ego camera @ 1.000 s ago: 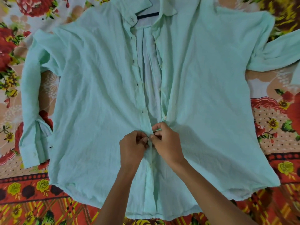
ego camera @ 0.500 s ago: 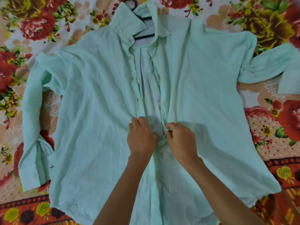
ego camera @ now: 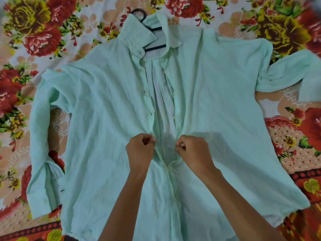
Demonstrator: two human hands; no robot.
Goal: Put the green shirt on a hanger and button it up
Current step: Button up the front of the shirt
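A floral printed cotton bedsheet [ego camera: 43, 32] is covering the whole visible surface, lying flat with soft creases. Large red and yellow blossoms with green leaves are spreading over a pale cream and peach ground at the far side. A red-orange patterned border band [ego camera: 31, 230] is running along the near edge. Even, soft light is falling across it.

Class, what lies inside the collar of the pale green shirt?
A black hanger shows inside the pale green shirt; its hook pokes out above the collar. Its shoulders are covered by fabric.
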